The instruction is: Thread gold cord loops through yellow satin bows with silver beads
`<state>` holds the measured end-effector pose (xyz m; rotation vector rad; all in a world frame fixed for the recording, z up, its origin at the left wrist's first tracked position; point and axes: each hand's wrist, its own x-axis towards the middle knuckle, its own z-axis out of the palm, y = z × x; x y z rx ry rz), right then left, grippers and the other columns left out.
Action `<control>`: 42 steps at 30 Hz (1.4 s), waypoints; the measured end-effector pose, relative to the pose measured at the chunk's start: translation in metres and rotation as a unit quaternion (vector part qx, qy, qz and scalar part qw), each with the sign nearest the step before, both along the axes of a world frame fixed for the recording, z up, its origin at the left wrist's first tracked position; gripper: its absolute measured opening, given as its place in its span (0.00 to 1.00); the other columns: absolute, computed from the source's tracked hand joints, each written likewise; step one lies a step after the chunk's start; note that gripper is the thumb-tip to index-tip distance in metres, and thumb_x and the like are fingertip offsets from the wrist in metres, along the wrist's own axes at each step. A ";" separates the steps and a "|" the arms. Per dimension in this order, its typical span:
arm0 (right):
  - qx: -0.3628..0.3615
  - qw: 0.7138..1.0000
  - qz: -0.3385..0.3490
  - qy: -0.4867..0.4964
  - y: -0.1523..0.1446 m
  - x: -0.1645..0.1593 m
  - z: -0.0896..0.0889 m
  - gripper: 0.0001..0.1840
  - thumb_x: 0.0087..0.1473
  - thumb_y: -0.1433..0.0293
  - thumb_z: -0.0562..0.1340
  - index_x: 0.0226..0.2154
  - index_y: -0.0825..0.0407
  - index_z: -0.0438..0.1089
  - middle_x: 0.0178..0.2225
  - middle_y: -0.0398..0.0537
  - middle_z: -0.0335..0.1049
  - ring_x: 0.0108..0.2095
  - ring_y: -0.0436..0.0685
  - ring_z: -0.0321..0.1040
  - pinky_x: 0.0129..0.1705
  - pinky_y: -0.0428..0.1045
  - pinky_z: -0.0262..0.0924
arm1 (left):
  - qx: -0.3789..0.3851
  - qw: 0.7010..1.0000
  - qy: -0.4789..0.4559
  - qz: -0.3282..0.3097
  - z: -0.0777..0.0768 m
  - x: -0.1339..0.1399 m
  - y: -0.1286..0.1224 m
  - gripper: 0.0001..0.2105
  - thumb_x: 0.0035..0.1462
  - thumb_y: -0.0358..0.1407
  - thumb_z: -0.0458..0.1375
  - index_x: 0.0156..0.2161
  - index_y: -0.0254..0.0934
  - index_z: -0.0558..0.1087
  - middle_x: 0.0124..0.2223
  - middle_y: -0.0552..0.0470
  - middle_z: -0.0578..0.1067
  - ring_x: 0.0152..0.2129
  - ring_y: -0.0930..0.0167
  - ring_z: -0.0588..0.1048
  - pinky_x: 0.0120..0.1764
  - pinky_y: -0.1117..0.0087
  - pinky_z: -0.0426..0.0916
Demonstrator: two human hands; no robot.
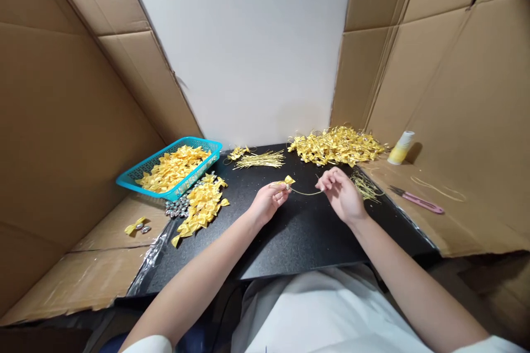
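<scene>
Between thumb and fingers, my left hand [270, 198] pinches a small yellow ribbon bow [289, 180] with what looks like a silver bell under it. A thin gold cord [307, 193] runs from the bow in a shallow sag to my right hand [340, 193], whose fingertips are closed on its other end. Both hands are held above the black tabletop [265, 248]. Loose yellow bows [202, 207] and silver bells [178, 207] lie to the left. Cut gold cords [260, 159] lie in a bundle behind my hands.
A turquoise basket [169, 194] of yellow bows stands at left. At back right is a heap of corded bows [337, 145]. Pink-handled snips [418, 200] and a thread spool [401, 149] rest on cardboard at right, near more loose cords [365, 186]. Cardboard walls [447, 94] rise on both sides.
</scene>
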<state>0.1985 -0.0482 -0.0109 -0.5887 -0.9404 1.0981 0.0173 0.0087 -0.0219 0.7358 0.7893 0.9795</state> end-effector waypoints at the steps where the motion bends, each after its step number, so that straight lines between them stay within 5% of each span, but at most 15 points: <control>1: -0.009 0.999 0.009 0.030 -0.001 0.005 0.004 0.13 0.53 0.67 0.58 0.21 0.50 0.56 0.21 0.38 0.52 0.25 0.49 0.57 0.38 0.47 0.60 | 0.000 1.000 -0.008 -0.009 0.001 -0.001 0.000 0.03 0.47 0.24 0.62 0.28 0.32 0.73 0.28 0.50 0.78 0.26 0.76 0.76 0.32 0.78 0.69; 6: -0.075 0.990 0.074 0.098 -0.004 0.031 0.009 0.12 0.50 0.64 0.65 0.24 0.49 0.63 0.19 0.35 0.47 0.20 0.47 0.49 0.36 0.46 0.63 | 0.008 0.997 -0.041 -0.062 0.006 -0.006 0.000 0.04 0.47 0.24 0.63 0.30 0.31 0.74 0.29 0.50 0.77 0.26 0.76 0.76 0.31 0.78 0.69; 14: -0.223 0.969 0.108 0.024 0.001 0.038 -0.017 0.12 0.46 0.64 0.69 0.26 0.51 0.66 0.17 0.32 0.43 0.18 0.44 0.39 0.30 0.47 0.59 | 0.004 0.987 -0.043 -0.152 0.008 -0.006 -0.009 0.07 0.44 0.23 0.66 0.26 0.31 0.72 0.26 0.50 0.76 0.23 0.76 0.75 0.29 0.77 0.69; 22: -0.212 0.970 0.112 0.047 -0.005 0.028 -0.011 0.03 0.46 0.71 0.64 0.26 0.53 0.68 0.17 0.34 0.43 0.19 0.45 0.40 0.27 0.45 0.53 | 0.011 0.992 -0.013 -0.127 0.005 -0.007 -0.003 0.06 0.44 0.24 0.66 0.29 0.30 0.74 0.29 0.48 0.78 0.25 0.74 0.77 0.31 0.76 0.69; 28: -0.197 0.973 0.121 -0.009 -0.025 0.026 -0.012 0.14 0.47 0.64 0.68 0.37 0.50 0.69 0.20 0.37 0.60 0.23 0.46 0.50 0.32 0.45 0.56 | 0.028 0.995 -0.021 -0.090 0.006 -0.008 -0.001 0.09 0.42 0.26 0.69 0.29 0.32 0.73 0.30 0.49 0.79 0.26 0.74 0.77 0.33 0.75 0.69; 37: -0.214 0.965 0.120 -0.097 0.004 0.033 -0.023 0.21 0.41 0.59 0.71 0.30 0.50 0.61 0.21 0.36 0.66 0.19 0.44 0.46 0.29 0.45 0.55 | 0.025 0.958 -0.007 -0.286 0.006 -0.012 -0.011 0.16 0.36 0.34 0.73 0.28 0.32 0.71 0.26 0.50 0.77 0.24 0.72 0.77 0.31 0.74 0.68; 42: -0.178 0.965 0.120 -0.152 0.020 0.017 -0.025 0.20 0.42 0.58 0.68 0.29 0.50 0.60 0.20 0.37 0.65 0.21 0.46 0.55 0.27 0.44 0.53 | 0.014 0.941 -0.014 -0.339 0.004 -0.011 -0.018 0.15 0.37 0.35 0.73 0.27 0.33 0.72 0.26 0.50 0.77 0.22 0.73 0.76 0.31 0.73 0.68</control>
